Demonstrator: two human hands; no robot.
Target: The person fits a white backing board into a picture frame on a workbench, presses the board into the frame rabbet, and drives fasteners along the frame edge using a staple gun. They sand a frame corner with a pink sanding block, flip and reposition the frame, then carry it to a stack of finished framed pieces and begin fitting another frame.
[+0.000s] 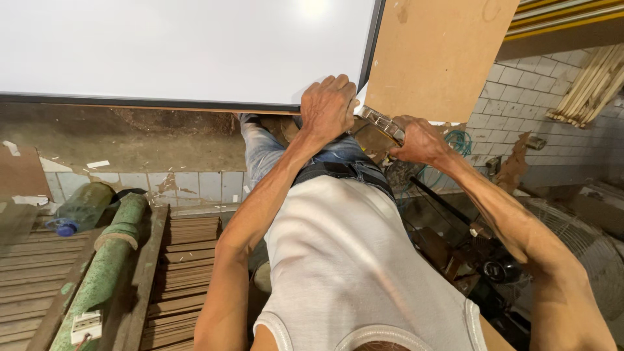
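Left hand: the left hand (328,107) is lying at upper centre of the frame, fingers spread and pressing flat on the lower right corner of the white framed board (182,49), not clenched around anything.
Right hand: the right hand (419,140) is sitting just right of centre, clenched around a metal hand tool (383,123), possibly a staple gun, though the grip is hiding most of it.
Tool: its shiny end is pointing up and left, touching the board's corner near the left hand's thumb.
White framed board: it is filling the upper left of the frame, its dark edge strip running along the bottom and right sides.
Brown hardboard sheet (442,52): it is standing at upper right, just beside the board's right edge.
Surroundings: a green cylinder (107,260) is lying at lower left on stacked wooden slats (185,273); a wire fan guard (578,240) is showing at right.
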